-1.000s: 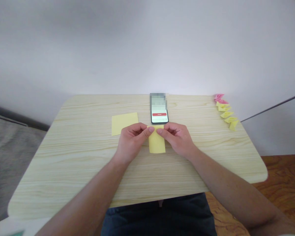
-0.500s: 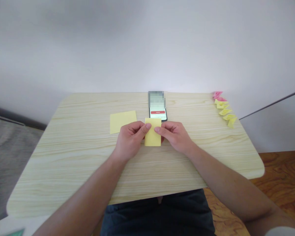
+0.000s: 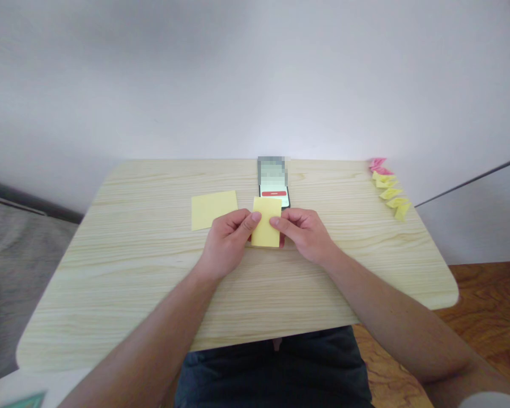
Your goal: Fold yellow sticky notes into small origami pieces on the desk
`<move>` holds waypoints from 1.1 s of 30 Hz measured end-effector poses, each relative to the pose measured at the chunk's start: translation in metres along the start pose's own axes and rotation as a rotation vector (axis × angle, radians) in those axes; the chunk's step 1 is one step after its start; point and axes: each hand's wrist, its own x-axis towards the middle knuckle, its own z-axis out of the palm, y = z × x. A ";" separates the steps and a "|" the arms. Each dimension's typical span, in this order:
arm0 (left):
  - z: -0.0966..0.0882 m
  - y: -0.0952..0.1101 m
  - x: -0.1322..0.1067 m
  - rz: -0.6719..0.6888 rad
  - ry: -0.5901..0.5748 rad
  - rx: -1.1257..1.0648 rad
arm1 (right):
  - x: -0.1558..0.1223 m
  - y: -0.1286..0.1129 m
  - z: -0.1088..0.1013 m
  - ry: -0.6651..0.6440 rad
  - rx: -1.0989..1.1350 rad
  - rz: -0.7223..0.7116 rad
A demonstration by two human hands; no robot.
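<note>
A narrow yellow piece of paper (image 3: 266, 229), apparently folded, is held up over the middle of the table. My left hand (image 3: 229, 238) pinches its left edge, thumb on the near face. On its right edge my right hand (image 3: 305, 232) does the same, the thumb lying across the face. The other fingers of both hands are mostly hidden behind the paper. Just left of my left hand a flat yellow sheet (image 3: 212, 208) lies on the table, partly covered by the hand. Behind the held paper is a phone (image 3: 273, 187) with a lit screen and a red button.
The light wooden table (image 3: 131, 255) backs onto a white wall (image 3: 238, 79). Several folded yellow paper shapes (image 3: 391, 194) and a pink one (image 3: 379, 166) line its right edge. A grey cloth surface (image 3: 12, 272) is at the left, brown wooden floor (image 3: 493, 300) at the right.
The paper has risen slightly and tilted a little between the hands, covering more of the phone's lower end. Both hands keep their pinch and have barely moved.
</note>
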 end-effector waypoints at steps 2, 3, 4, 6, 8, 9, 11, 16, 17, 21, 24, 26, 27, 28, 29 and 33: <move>0.000 0.000 0.000 0.018 0.016 0.036 | 0.000 0.000 0.000 -0.030 -0.002 0.005; 0.000 0.000 0.000 0.021 0.024 0.046 | -0.001 -0.001 0.000 -0.048 -0.005 0.009; 0.000 0.000 0.000 0.021 0.032 0.049 | -0.001 -0.001 0.000 -0.064 -0.010 0.013; 0.001 -0.001 0.001 0.005 0.035 0.033 | -0.001 0.000 -0.001 -0.070 -0.011 0.022; 0.000 -0.001 0.001 -0.009 0.024 -0.006 | -0.001 0.001 -0.001 -0.043 -0.001 0.025; 0.000 -0.001 0.001 -0.007 0.014 -0.020 | 0.000 0.001 -0.001 -0.023 0.002 0.021; -0.001 0.000 0.000 0.011 -0.011 -0.024 | 0.002 0.003 -0.002 0.014 0.001 0.006; -0.002 0.000 -0.001 0.050 -0.044 -0.001 | 0.003 0.004 -0.003 0.039 0.011 0.010; -0.001 0.000 -0.001 0.054 -0.043 -0.002 | 0.003 0.004 -0.003 0.033 0.018 0.017; -0.001 -0.002 0.000 0.047 -0.016 -0.007 | 0.000 0.000 -0.002 -0.069 0.007 0.028; -0.002 -0.002 0.001 0.026 0.004 -0.024 | -0.001 -0.001 -0.001 -0.095 -0.001 0.017; -0.003 -0.001 0.001 0.025 0.008 -0.042 | -0.001 0.000 -0.001 -0.086 0.009 0.018; -0.003 -0.002 0.001 0.030 0.004 -0.054 | 0.000 0.000 -0.002 -0.079 0.013 0.017; -0.003 -0.002 0.000 0.037 -0.005 -0.070 | 0.000 0.001 -0.002 -0.071 0.015 0.016; -0.003 -0.002 0.000 0.043 -0.018 -0.090 | 0.000 0.002 -0.002 -0.062 0.015 0.013; -0.003 -0.003 -0.001 0.063 -0.049 -0.141 | 0.000 0.003 -0.003 -0.036 0.013 -0.003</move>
